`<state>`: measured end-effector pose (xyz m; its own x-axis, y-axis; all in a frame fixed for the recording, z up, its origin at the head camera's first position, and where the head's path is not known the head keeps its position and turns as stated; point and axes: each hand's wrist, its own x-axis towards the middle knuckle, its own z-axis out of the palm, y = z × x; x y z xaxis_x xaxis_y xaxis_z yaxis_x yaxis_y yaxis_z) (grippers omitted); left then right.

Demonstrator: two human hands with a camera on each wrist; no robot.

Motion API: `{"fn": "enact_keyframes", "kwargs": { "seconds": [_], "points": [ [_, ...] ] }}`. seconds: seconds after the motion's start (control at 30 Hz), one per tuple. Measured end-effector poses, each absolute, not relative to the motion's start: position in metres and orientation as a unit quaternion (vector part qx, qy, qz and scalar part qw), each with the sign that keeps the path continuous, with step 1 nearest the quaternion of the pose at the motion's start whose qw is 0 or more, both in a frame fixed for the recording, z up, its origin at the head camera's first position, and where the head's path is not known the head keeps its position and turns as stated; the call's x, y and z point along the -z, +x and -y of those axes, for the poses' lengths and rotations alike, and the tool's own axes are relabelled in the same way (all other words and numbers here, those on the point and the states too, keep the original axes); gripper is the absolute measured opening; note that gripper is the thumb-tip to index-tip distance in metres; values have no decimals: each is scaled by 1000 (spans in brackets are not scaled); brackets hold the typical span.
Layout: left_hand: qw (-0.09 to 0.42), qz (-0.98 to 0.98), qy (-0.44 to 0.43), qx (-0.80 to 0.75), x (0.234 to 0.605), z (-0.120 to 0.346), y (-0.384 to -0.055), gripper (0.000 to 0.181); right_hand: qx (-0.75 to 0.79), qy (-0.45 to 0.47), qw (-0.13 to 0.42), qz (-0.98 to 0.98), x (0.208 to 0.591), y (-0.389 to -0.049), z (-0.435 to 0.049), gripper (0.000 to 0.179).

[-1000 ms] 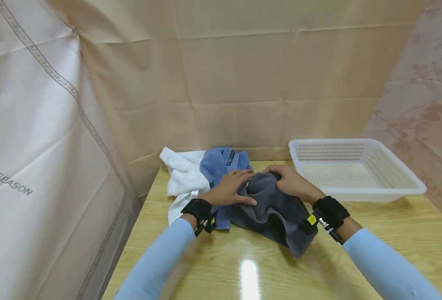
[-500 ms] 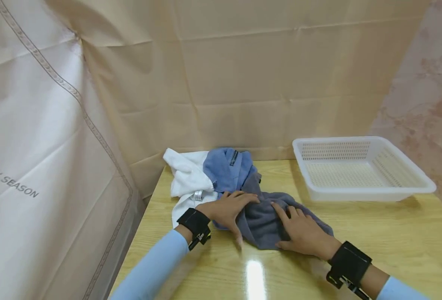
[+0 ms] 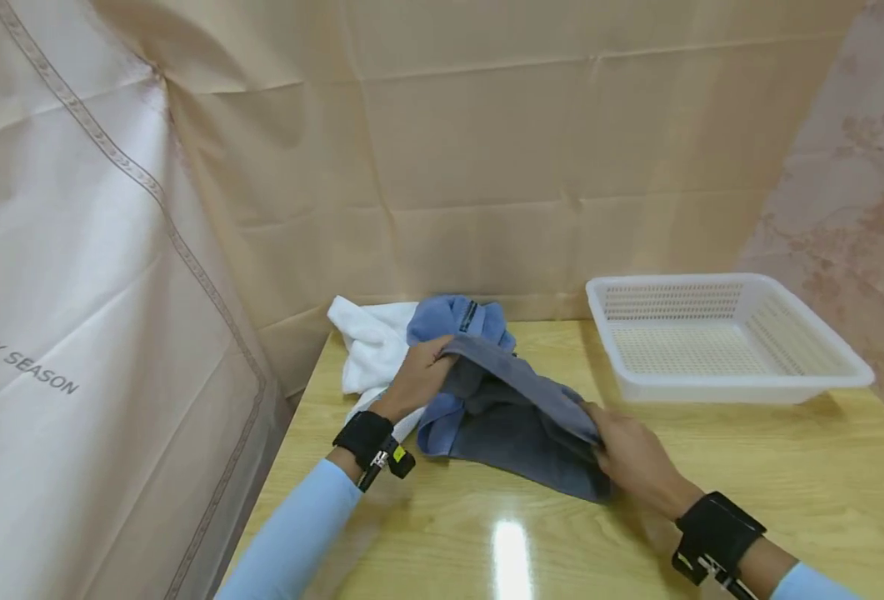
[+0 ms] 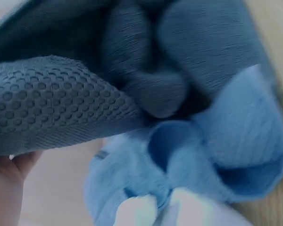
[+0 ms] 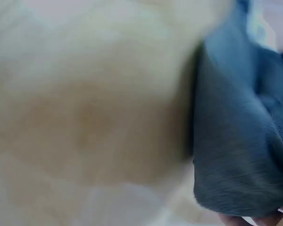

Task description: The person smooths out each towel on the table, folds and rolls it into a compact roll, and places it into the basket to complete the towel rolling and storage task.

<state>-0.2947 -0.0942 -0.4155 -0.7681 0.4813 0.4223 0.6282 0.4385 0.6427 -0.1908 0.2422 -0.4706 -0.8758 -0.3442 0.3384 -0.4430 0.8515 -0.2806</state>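
Observation:
A dark grey towel (image 3: 524, 442) stretches between both hands in the head view, its upper edge lifted off the table. My left hand (image 3: 415, 379) pinches its left corner; a textured, dimpled band (image 4: 56, 101) of it shows in the left wrist view. At the towel's right end, my right hand (image 3: 636, 458) grips the edge, with fingers partly hidden by the cloth. The right wrist view has the grey cloth (image 5: 240, 136) hanging from that hand. Just behind and under the towel lies a crumpled blue towel (image 3: 449, 317), and beside it a white towel (image 3: 374, 342).
A white perforated plastic basket (image 3: 741, 387) stands at the back right of the wooden table (image 3: 427, 542). Beige cloth (image 3: 471, 150) hangs behind the table, and a pale printed sheet (image 3: 97, 333) hangs along the left.
Both hands first let the grey towel down onto the table and loosened. Now they hold its edge, the left hand higher and farther back, with the cloth raised and spread.

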Motion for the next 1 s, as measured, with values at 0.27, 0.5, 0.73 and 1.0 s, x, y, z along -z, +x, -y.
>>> {"fn": "enact_keyframes", "kwargs": {
  "seconds": [0.27,0.5,0.73,1.0],
  "points": [
    [154,781,-273,540,383,133,-291,22,-264,94,211,937,407,-205,-288,28],
    [216,784,-215,540,351,179,-282,21,-224,82,228,944,366,-193,-328,36],
    [178,841,-183,478,329,247,-243,18,-211,65,148,964,341,-164,-359,26],
    [178,864,-175,438,309,294,-185,16,-491,283,129,814,315,-158,-414,56]
  ]
}}
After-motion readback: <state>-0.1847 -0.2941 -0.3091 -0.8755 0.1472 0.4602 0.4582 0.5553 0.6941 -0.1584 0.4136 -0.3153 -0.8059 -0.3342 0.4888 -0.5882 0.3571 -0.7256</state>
